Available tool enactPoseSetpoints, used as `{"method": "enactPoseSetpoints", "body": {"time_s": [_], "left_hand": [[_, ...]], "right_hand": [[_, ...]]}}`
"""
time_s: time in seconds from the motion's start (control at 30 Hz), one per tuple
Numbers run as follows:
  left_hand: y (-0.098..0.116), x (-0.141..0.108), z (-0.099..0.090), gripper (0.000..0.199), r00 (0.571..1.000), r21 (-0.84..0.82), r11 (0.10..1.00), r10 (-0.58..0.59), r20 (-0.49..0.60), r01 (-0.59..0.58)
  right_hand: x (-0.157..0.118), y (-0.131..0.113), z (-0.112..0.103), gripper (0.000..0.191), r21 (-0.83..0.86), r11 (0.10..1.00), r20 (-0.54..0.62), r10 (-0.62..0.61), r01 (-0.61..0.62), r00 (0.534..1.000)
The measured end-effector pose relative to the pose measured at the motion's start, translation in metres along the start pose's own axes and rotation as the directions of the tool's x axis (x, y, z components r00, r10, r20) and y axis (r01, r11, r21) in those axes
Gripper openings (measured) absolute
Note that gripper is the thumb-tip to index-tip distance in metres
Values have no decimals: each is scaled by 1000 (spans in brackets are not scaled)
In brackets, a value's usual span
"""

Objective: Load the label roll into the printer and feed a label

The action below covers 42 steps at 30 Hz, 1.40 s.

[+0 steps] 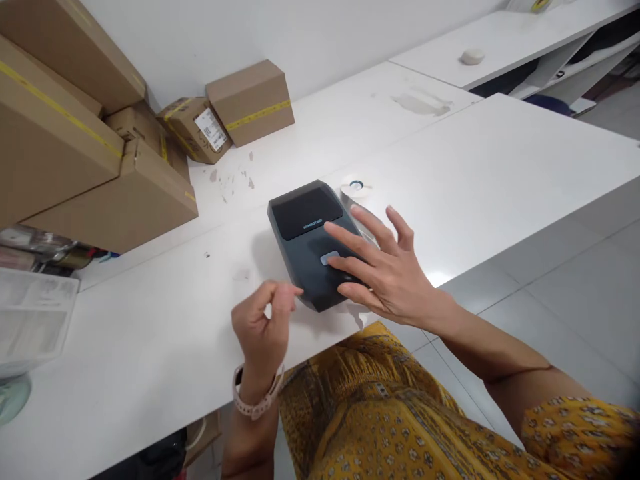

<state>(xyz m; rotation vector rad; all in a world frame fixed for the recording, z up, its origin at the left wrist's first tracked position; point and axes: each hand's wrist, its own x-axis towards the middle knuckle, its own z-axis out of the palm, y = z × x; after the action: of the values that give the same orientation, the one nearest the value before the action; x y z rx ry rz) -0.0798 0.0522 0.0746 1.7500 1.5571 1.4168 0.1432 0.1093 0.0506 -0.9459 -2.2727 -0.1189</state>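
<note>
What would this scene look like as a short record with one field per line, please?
device: dark box-shaped device, lying on the white table
right hand: spread over the device, one finger at its pale button
left hand: curled beside the device's near left edge; contact unclear
left wrist: pale watch strap
beyond the device: white roll
back left: cardboard boxes with yellow tape

We see a boxy slate-grey plastic device (303, 263) with a glossy black panel (305, 207) — its lettering pale blue — and a light grey rounded button (327, 256). We also find a smooth white tabletop (150, 333), a round white roll (367, 193) ringed teal inside, brown cardboard boxes (255, 97) banded in yellow, a pale pink watch strap (250, 408) and a mustard-yellow floral-patterned cloth garment (390, 433).
</note>
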Motion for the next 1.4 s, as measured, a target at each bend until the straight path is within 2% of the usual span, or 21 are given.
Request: {"method": "enactPoseSetpoints", "body": {"time_s": [0.07,0.17,0.3,0.37,0.47,0.5,0.57,0.67,0.73,0.8,0.93,1.13,1.2,1.3,1.37,1.4], "left_hand": [[-13,16,2,32,994,-22,1000,-14,-110,12],[-31,30,14,33,978,-63,997,-65,-197,54],[-51,28,30,28,953,-85,981,-192,-236,177],[-62,23,35,34,944,-122,964,-257,-208,235],[-73,19,39,43,938,-222,929,-327,-113,297],[-75,18,40,45,940,-250,921,-329,-84,300],[-75,18,42,47,950,-271,921,-306,-57,280],[-74,17,45,46,957,-209,943,-281,-76,260],[-73,17,47,46,953,-168,948,-288,-92,271],[-74,18,48,49,951,-155,946,-298,-82,283],[-74,21,49,52,946,-161,937,-321,-48,309],[-75,34,48,65,940,-222,916,-342,2,333],[-77,40,47,71,932,-231,906,-363,6,355],[-80,47,46,79,925,-246,895,-378,23,372],[-81,49,45,79,923,-257,889,-382,37,378],[-80,49,45,78,922,-260,886,-386,41,383]], "right_hand": [[10,1,1,29,4,999,44,-35,35,998],[20,6,7,31,97,995,88,-47,39,995],[7,13,12,27,307,947,98,72,-99,993],[-9,15,14,36,409,890,66,193,-203,979],[-33,18,12,58,523,784,17,383,-335,924],[-37,18,11,61,534,769,9,411,-352,911],[-38,19,5,68,510,797,-8,381,-324,925],[-17,24,-4,82,407,900,-59,197,-157,979],[8,31,-8,87,332,942,-92,81,-46,992],[38,40,-10,89,277,961,-109,23,8,994],[100,61,-11,88,240,971,-113,10,18,994],[179,78,-2,71,241,969,-118,79,-48,990],[190,78,2,71,229,971,-148,98,-62,984],[184,70,7,63,176,984,-223,71,-32,972],[168,64,10,47,134,991,-173,4,19,985],[159,62,12,41,118,992,-86,-38,48,996]]}}
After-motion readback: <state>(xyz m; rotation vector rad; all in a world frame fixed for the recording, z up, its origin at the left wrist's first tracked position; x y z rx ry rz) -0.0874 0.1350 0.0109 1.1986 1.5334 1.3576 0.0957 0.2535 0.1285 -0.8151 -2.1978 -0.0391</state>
